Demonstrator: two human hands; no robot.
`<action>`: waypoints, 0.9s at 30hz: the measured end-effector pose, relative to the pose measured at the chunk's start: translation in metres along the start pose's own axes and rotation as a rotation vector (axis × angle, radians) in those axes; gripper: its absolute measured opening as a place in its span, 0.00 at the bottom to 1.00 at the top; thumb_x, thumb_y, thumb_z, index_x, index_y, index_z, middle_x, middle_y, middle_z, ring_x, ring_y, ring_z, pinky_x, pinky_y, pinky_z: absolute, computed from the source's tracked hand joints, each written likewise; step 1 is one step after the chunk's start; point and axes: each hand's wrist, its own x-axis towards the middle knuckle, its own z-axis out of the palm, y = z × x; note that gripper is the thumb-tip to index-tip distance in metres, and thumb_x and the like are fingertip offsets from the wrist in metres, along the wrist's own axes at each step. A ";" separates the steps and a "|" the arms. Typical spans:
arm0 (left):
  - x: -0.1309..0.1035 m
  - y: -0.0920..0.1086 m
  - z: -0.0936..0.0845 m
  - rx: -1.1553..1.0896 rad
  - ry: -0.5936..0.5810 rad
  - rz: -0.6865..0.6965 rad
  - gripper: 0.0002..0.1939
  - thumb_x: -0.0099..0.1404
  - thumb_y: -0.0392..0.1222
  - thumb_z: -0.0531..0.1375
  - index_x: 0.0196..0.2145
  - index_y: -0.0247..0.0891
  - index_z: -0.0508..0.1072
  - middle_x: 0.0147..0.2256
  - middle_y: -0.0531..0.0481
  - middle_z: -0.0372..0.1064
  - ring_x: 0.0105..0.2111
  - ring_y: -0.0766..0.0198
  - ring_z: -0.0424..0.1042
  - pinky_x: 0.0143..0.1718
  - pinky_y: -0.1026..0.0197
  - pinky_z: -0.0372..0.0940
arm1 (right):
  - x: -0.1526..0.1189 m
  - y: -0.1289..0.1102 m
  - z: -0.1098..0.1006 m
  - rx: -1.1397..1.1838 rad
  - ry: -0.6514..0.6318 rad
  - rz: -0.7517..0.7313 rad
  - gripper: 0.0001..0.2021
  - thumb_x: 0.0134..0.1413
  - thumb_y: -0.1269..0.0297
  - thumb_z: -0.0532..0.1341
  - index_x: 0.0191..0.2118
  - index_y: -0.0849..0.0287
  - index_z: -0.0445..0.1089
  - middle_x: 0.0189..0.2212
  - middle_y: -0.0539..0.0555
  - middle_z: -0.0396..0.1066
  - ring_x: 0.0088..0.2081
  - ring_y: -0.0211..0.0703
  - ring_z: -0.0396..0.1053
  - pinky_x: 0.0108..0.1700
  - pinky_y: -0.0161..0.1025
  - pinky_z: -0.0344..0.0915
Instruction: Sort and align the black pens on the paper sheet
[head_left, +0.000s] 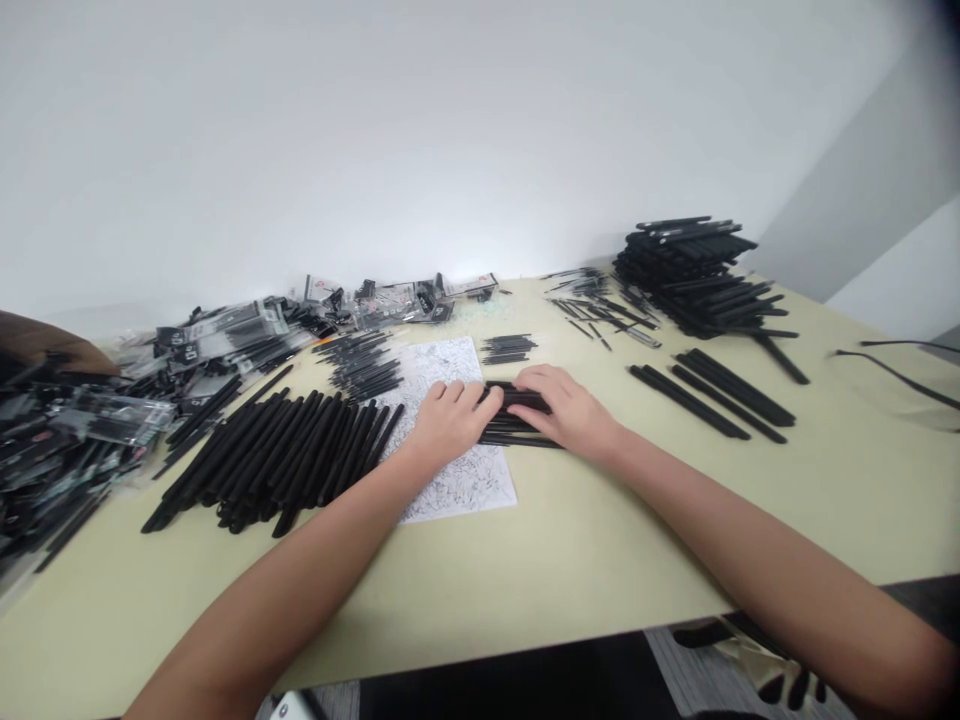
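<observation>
Several thin black sticks (527, 398) sit at the patterned sheet's (457, 497) right edge, grasped between the curled left hand (450, 422) and right hand (568, 408). Light, even pressure from both hands should keep them parallel and separate from the thicker black rods (281, 460) on the surface (585, 560).

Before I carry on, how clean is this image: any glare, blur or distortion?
Head view: bright, diffuse light on wall; glints on clear packets; left edge smeared and stretched; black sticks at the right hand lack crisp detail; upper-right corner darkened.
</observation>
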 end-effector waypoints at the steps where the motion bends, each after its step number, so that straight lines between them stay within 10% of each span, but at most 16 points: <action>1: 0.000 0.000 0.000 0.012 -0.002 -0.021 0.13 0.72 0.39 0.49 0.49 0.43 0.69 0.32 0.48 0.71 0.31 0.60 0.68 0.31 0.56 0.52 | 0.000 0.001 -0.002 -0.040 0.028 0.011 0.12 0.61 0.59 0.59 0.49 0.54 0.65 0.43 0.58 0.72 0.47 0.51 0.70 0.49 0.51 0.68; 7: 0.001 0.002 -0.002 0.086 0.015 -0.146 0.14 0.74 0.44 0.46 0.45 0.39 0.69 0.31 0.48 0.72 0.31 0.59 0.69 0.32 0.56 0.54 | 0.002 0.013 -0.011 -0.172 0.187 0.075 0.08 0.59 0.63 0.58 0.44 0.55 0.65 0.36 0.55 0.73 0.40 0.48 0.70 0.47 0.49 0.62; 27: 0.002 0.001 0.000 0.051 -0.065 -0.236 0.12 0.70 0.37 0.49 0.49 0.34 0.66 0.36 0.44 0.73 0.35 0.55 0.71 0.35 0.55 0.56 | 0.001 0.024 -0.005 -0.179 0.159 0.103 0.07 0.63 0.65 0.54 0.40 0.54 0.69 0.37 0.54 0.77 0.40 0.48 0.73 0.46 0.48 0.60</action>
